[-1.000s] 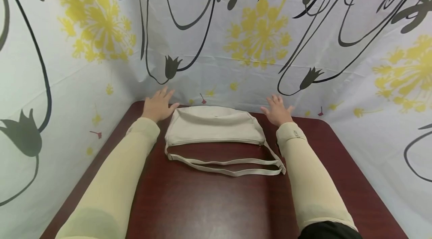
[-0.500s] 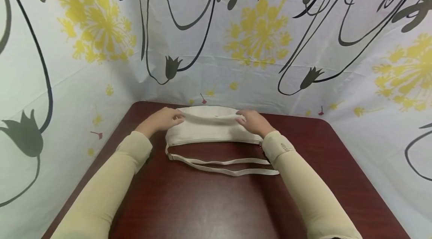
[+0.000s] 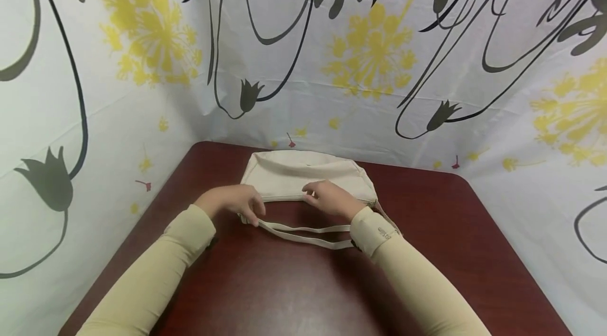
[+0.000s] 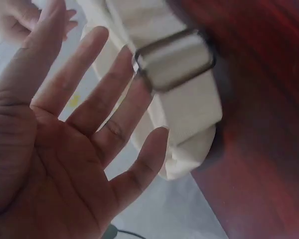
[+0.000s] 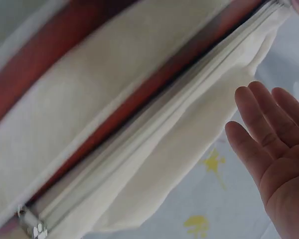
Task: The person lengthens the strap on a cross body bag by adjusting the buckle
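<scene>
A cream shoulder bag (image 3: 303, 167) lies on the dark red table (image 3: 284, 283), its zipped edge facing me and its strap (image 3: 303, 238) looped on the near side. My left hand (image 3: 234, 201) hovers by the bag's left near corner, close to the strap. In the left wrist view its fingers are spread beside the metal strap slider (image 4: 177, 59); contact is hard to tell. Over the zipped edge is my right hand (image 3: 332, 200), its fingers extended and holding nothing in the right wrist view. The zipper pull (image 5: 32, 221) shows at that edge's right end.
Behind the table and along both sides hangs a white curtain (image 3: 294, 62) printed with grey and yellow flowers. The table's back edge (image 3: 408, 167) runs just behind the bag.
From beyond the bag's two ends, both hands came in over its top, then drew back towards me to the zipped edge and strap. The bag looks unmoved; the head view shifted slightly.
</scene>
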Tool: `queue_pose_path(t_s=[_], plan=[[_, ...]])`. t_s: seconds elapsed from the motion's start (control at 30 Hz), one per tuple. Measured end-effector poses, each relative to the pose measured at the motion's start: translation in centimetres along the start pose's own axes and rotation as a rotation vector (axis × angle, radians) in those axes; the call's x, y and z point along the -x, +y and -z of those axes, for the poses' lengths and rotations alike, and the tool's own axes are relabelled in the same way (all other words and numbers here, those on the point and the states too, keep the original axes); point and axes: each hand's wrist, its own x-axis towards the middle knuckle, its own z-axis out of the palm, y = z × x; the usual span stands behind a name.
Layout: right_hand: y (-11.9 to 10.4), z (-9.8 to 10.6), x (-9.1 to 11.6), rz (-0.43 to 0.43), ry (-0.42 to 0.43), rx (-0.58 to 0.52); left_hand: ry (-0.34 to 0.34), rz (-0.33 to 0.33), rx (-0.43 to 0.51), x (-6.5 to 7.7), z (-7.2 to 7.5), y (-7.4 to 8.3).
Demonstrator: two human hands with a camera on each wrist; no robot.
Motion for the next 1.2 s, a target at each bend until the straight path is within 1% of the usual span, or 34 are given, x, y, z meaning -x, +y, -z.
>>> queue_pose_path(t_s=[0.1, 0.2, 0.27, 0.43, 0.63, 0.83, 0.97, 1.07, 1.13, 1.2], plan=[[-1.0, -0.8, 0.3, 0.035, -0.012, -0.025, -0.003, 0.057, -0.028, -0.5, -0.8, 0.5], [-1.9, -1.8, 0.5, 0.064, -0.029, -0.024, 0.012, 0.066, -0.107, -1.0, -1.5, 0.9], [-2.5, -2.5, 0.6, 0.068, -0.050, -0.030, 0.015, 0.068, -0.128, -1.3, -1.9, 1.0], [-3.5, -3.9, 0.9, 0.063, -0.097, -0.069, 0.033, 0.036, -0.179, -2.0, -2.8, 1.0], [-3.7, -5.0, 1.4, 0.071, -0.102, -0.023, 0.064, -0.011, -0.213, -2.6, -3.4, 1.0], [-4.0, -5.6, 1.7, 0.057, -0.105, 0.039, 0.085, -0.088, -0.255, -2.7, -3.3, 0.8], [-4.1, -5.6, 1.7, 0.079, -0.103, 0.048, 0.089, -0.118, -0.270, -2.5, -3.2, 0.7], [-3.9, -5.7, 1.8, 0.090, -0.093, 0.021, 0.092, -0.118, -0.257, -2.3, -3.2, 0.6], [-3.7, -5.8, 1.8, 0.080, -0.084, -0.001, 0.095, -0.113, -0.246, -2.2, -3.2, 0.6], [-3.4, -5.9, 1.9, 0.070, -0.078, -0.024, 0.091, -0.093, -0.212, -2.1, -3.3, 0.7]])
